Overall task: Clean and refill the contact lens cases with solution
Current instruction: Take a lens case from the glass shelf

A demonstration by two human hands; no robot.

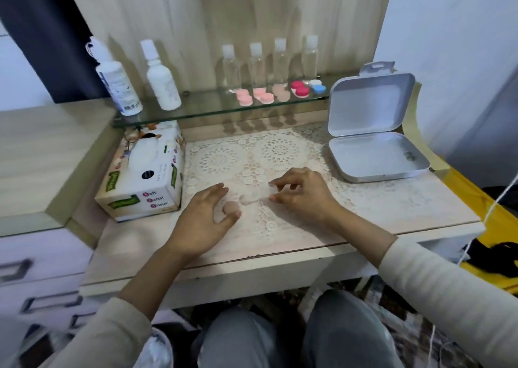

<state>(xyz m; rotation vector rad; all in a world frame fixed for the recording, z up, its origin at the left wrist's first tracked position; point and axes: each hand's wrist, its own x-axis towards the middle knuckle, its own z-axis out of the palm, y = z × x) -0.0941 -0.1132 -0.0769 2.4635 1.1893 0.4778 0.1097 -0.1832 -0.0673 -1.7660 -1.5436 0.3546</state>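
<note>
A clear, translucent contact lens case lies on the lace mat in the middle of the desk. My right hand pinches its right end between thumb and fingertips. A round beige-pink cap lies on the mat just left of the case. My left hand rests beside it with fingers fairly straight, the cap between thumb and fingers and the thumb tip touching it. Two white solution bottles stand at the left of the glass shelf.
Several small clear bottles line the back of the shelf. In front of them lie pink, beige, red and white-blue lens cases. A tissue box sits left; an open white box sits right.
</note>
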